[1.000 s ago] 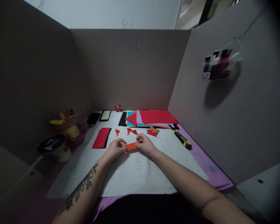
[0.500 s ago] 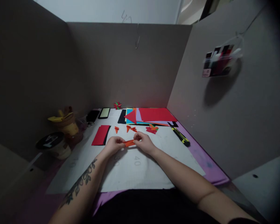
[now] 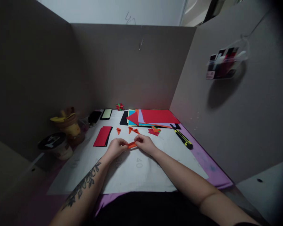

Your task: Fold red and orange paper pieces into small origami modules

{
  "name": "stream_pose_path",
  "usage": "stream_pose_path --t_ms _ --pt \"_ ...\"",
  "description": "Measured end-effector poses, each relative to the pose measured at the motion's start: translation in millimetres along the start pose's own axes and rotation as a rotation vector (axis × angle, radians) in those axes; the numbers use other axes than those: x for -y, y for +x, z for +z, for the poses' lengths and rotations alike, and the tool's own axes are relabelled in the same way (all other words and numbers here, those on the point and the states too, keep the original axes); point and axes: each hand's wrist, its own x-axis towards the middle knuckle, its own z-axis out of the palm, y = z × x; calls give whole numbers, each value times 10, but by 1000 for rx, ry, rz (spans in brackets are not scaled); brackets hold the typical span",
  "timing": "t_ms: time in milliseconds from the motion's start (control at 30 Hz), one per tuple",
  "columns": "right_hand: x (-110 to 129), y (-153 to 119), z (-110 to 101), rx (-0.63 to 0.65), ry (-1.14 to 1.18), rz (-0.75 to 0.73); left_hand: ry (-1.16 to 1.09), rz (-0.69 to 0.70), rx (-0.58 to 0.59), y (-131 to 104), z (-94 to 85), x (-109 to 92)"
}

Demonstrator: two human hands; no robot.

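A folded strip of orange paper (image 3: 132,145) is stretched between my two hands, low over the white sheet. My left hand (image 3: 117,147) pinches its left end, fingers curled in. Its right end sits between the thumb and fingers of my right hand (image 3: 145,143). Just beyond the hands lie several small folded orange paper pieces (image 3: 118,130), some close to my right fingertips. A small pile of red, orange and green paper pieces (image 3: 154,131) rests further right. To the left is a stack of red paper rectangles (image 3: 103,136) with black beneath.
Coloured paper sheets (image 3: 159,116) lie at the back beside a phone (image 3: 106,114) and a paper flower (image 3: 119,106). A black-and-yellow utility knife (image 3: 183,139) is at right. Cups (image 3: 55,146) stand left; grey partitions (image 3: 132,62) enclose the table.
My hands keep hold of the orange paper strip with almost no movement. The whole view has shifted slightly.
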Motion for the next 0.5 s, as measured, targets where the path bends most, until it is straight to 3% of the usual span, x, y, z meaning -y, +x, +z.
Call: stream_pose_path --t_ms 300,500 --pt "101 -23 -25 92 -175 -61 -11 -87 78 30 52 96" --pt "33 -20 27 147 -279 -85 171 -102 97 30 54 84"
